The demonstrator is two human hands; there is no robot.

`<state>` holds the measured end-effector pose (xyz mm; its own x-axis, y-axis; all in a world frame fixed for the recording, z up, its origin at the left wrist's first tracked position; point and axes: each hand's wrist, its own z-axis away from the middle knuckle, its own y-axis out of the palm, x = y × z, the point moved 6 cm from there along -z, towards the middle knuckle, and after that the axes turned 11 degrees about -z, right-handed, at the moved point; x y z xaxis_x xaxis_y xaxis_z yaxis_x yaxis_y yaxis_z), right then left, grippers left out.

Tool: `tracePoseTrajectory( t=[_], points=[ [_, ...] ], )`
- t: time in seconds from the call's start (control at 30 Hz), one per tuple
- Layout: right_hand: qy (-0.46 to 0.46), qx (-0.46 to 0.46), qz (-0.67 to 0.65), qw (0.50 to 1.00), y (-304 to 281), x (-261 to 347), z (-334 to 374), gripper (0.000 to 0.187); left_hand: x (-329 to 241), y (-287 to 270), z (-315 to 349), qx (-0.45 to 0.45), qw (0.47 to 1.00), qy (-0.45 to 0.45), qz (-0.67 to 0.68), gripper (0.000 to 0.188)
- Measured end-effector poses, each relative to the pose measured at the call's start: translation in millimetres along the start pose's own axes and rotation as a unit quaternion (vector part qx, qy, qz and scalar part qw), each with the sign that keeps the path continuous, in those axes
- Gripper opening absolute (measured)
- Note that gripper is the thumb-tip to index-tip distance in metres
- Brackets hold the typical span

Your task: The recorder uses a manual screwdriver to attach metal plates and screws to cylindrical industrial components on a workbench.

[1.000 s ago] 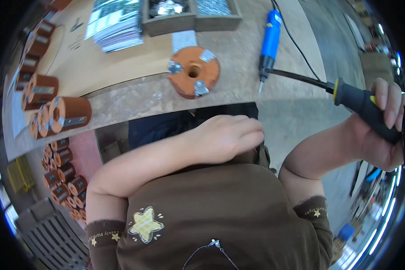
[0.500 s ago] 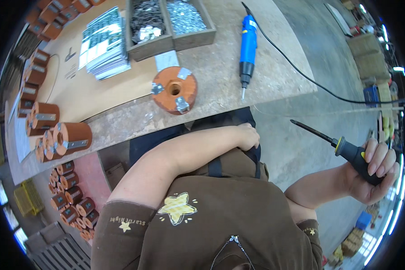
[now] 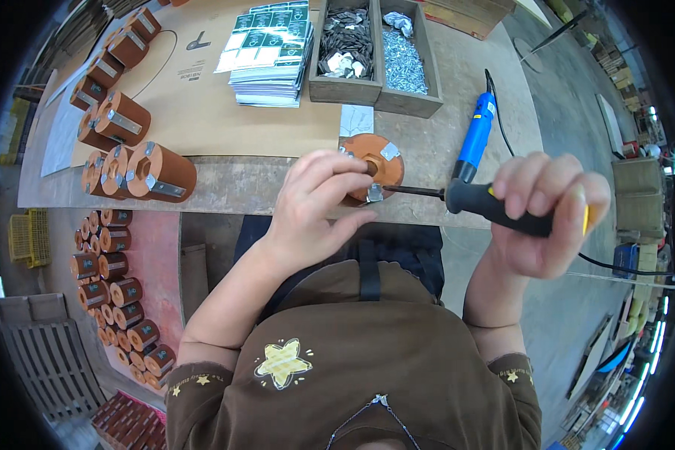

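My right hand is closed round the black-and-yellow handle of a screwdriver. Its dark shaft points left, the tip appearing at a metal clip on the orange-brown cylinder. This cylinder stands at the table's front edge, showing a round end with a centre hole and several metal clips. Over its left side reaches my left hand, fingers apart and thumb stretched toward the lower clip. The fingertips overlap the cylinder; whether they press on it is unclear.
Right of the cylinder lies a blue electric screwdriver with a black cord. Behind stand wooden boxes of small metal parts and a stack of printed cards. More orange-brown cylinders line the table's left; several sit on a pink surface below.
My left hand has risen from my lap to the cylinder. My right hand has brought the screwdriver left and up, its tip now at the cylinder. The view has shifted.
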<state>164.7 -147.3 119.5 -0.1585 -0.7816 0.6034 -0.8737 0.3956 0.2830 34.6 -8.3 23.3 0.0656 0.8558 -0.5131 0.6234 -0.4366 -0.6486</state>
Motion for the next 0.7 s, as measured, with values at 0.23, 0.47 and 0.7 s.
tracePoseTrajectory(
  t=[0.23,0.47,0.7],
  points=[
    [0.029,-0.015,0.002,0.999,5.7,-16.5,-6.6,0.013,18.1,29.2,-0.8,0.034,0.999,-0.007,0.017,0.036],
    [0.058,0.016,0.022,0.998,13.7,-20.0,-12.5,0.015,20.9,32.6,0.1,0.026,0.998,-0.022,0.048,0.029],
    [0.108,0.238,0.116,0.958,42.8,-25.5,-31.8,0.019,23.5,29.3,2.9,0.028,0.997,-0.034,0.055,0.03]
  ],
)
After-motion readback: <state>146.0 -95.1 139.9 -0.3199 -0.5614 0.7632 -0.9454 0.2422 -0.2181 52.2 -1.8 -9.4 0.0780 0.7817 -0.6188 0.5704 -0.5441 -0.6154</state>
